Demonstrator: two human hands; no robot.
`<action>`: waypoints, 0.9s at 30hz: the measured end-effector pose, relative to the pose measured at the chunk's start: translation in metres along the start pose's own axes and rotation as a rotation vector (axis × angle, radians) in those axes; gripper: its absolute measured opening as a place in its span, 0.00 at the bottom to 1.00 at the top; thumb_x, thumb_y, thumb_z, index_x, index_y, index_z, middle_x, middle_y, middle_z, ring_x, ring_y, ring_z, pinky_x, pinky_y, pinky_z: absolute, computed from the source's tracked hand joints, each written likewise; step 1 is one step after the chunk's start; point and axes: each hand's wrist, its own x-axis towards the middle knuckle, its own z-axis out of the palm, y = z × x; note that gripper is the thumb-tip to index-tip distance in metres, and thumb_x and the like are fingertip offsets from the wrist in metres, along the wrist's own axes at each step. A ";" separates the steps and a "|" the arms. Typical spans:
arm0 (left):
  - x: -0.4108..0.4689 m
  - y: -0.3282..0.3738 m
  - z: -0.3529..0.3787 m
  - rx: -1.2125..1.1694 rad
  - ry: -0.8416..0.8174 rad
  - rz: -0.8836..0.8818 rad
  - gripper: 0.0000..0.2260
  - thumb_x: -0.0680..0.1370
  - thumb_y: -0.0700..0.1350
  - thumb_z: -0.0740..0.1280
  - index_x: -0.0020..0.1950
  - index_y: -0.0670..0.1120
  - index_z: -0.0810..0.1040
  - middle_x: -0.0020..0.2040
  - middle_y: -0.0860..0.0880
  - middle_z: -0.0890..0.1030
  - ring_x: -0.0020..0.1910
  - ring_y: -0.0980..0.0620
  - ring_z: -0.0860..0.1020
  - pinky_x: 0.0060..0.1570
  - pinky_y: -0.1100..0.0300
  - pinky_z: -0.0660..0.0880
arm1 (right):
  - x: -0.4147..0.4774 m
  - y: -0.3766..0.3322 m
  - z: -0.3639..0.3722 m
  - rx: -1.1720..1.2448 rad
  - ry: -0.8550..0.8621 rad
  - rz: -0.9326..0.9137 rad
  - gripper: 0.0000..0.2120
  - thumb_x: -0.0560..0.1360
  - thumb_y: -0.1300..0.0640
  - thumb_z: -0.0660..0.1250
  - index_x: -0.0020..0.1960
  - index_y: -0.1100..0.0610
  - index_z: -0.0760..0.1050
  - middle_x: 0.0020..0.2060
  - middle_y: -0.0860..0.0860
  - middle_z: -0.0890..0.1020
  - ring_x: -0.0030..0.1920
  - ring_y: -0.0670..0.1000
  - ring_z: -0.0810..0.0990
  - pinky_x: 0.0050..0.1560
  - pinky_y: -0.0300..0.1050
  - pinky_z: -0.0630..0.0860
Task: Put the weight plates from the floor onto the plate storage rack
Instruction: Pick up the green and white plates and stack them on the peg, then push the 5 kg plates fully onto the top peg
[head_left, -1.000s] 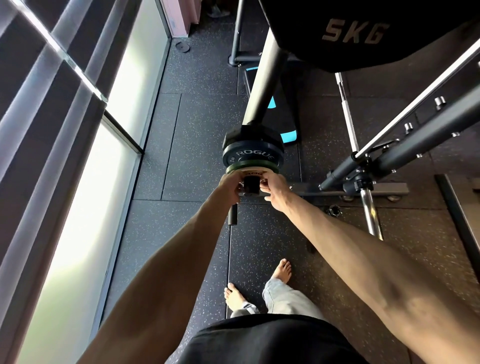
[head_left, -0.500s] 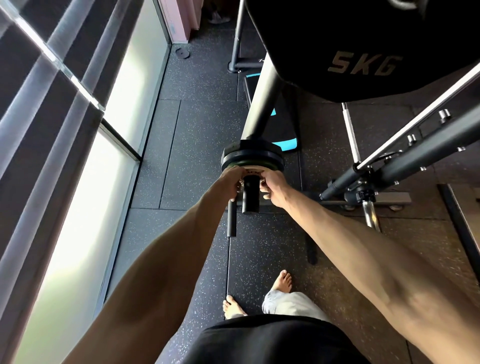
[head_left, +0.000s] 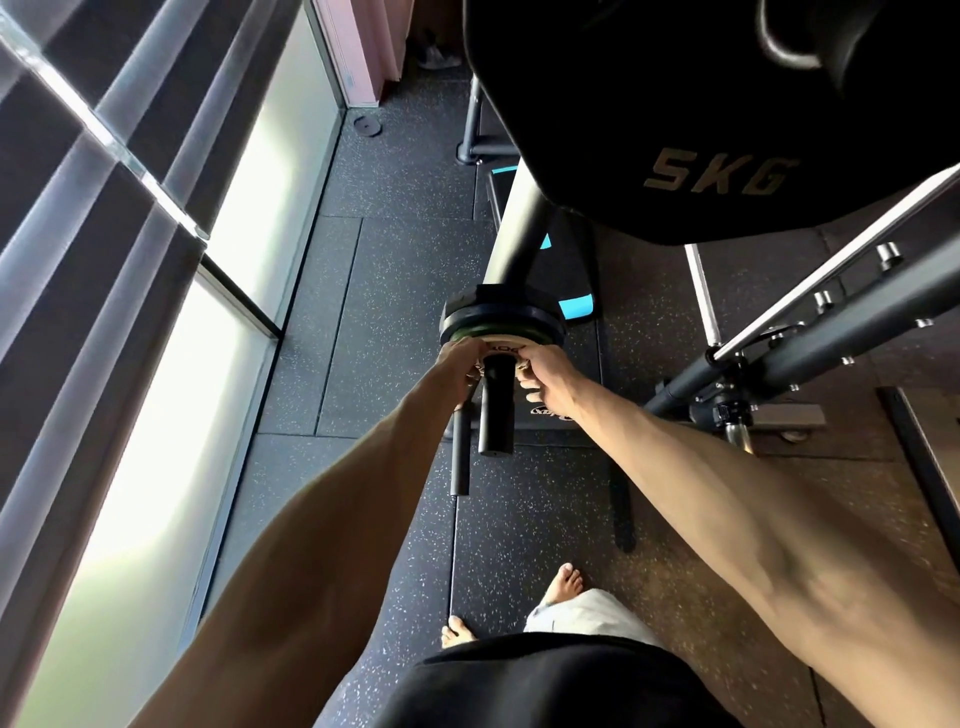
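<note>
- Left hand (head_left: 460, 364) and right hand (head_left: 545, 371) are both gripping the small pale plate (head_left: 501, 347) by its edges.
- Plate is sitting on the black peg (head_left: 496, 405), touching the stacked plates (head_left: 498, 319).

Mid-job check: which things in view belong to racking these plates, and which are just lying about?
In the job:
- small pale plate, held by left hand and right hand
- rack peg it is sliding along
- stacked plates already on the peg
- 5KG plate stored higher up

Lying about:
- barbell on the floor
- blue-edged step
- small disc by the window
</note>
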 end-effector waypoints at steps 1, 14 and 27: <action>0.000 -0.001 0.000 0.008 0.000 -0.005 0.10 0.77 0.39 0.63 0.35 0.47 0.73 0.31 0.49 0.70 0.30 0.53 0.67 0.34 0.60 0.64 | -0.001 0.000 -0.001 -0.016 -0.002 -0.003 0.12 0.79 0.60 0.54 0.38 0.52 0.68 0.29 0.48 0.65 0.28 0.46 0.60 0.25 0.41 0.57; -0.006 0.012 -0.027 0.331 0.185 0.246 0.21 0.65 0.49 0.63 0.52 0.38 0.81 0.49 0.39 0.84 0.48 0.41 0.84 0.50 0.48 0.80 | -0.065 -0.044 0.013 -0.804 0.274 -0.300 0.11 0.78 0.59 0.61 0.42 0.65 0.74 0.50 0.64 0.81 0.53 0.58 0.81 0.44 0.41 0.69; -0.234 0.164 -0.104 0.013 0.206 0.803 0.09 0.70 0.46 0.63 0.41 0.42 0.78 0.36 0.41 0.80 0.29 0.47 0.78 0.26 0.64 0.70 | -0.239 -0.159 0.075 -0.929 0.174 -0.924 0.19 0.83 0.54 0.58 0.45 0.68 0.78 0.52 0.66 0.82 0.56 0.63 0.80 0.54 0.51 0.73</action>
